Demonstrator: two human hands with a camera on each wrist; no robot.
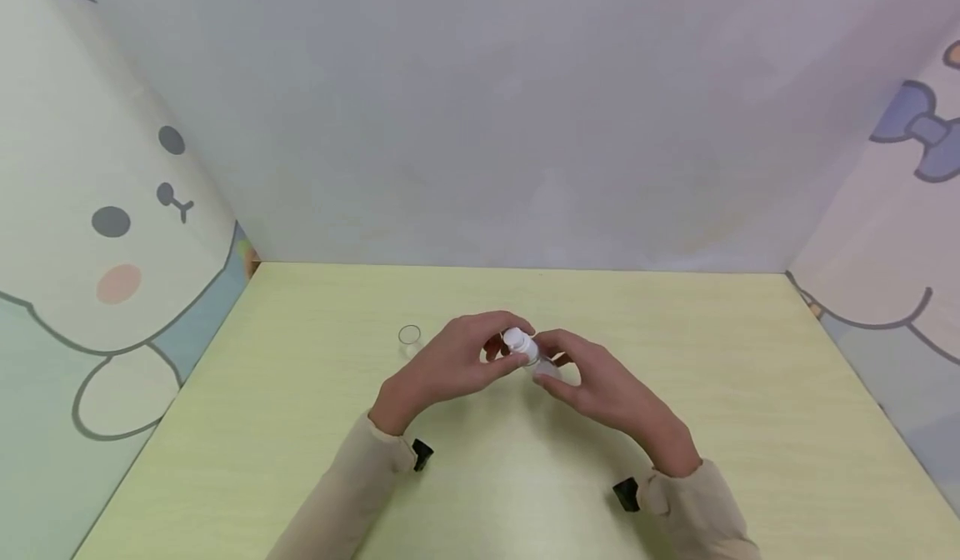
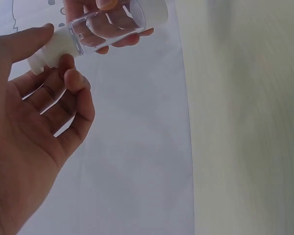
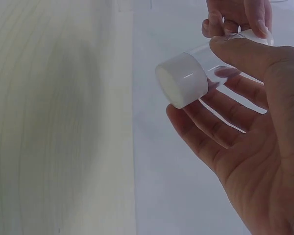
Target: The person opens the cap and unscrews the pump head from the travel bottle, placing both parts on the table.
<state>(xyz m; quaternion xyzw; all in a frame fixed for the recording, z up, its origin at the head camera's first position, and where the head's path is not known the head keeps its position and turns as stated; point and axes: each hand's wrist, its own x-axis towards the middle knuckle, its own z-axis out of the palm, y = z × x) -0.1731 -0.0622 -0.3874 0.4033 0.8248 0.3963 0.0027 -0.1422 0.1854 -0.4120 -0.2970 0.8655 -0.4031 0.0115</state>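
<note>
Bottle (image 1: pixel 529 350): held tilted
Left hand (image 1: pixel 453 364): white top (image 2: pixel 59 46) pinched by thumb and finger
Right hand (image 1: pixel 603 385): clear body (image 3: pixel 209 61) clasped in fingers
Table (image 1: pixel 750 377): clear cup (image 1: pixel 409 344), apparently, set leftward

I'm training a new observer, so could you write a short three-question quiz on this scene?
1. Which hand pinches the notched white end of the bottle?
2. True or false: the right hand holds the bottle by its clear middle.
3. In the head view, where is the clear, round-rimmed object on the table, relative to the bottle?
A. To its right
B. To its left
C. Inside it

Key:
1. The left hand.
2. True; its thumb and fingers are around the see-through part.
3. B.
</note>
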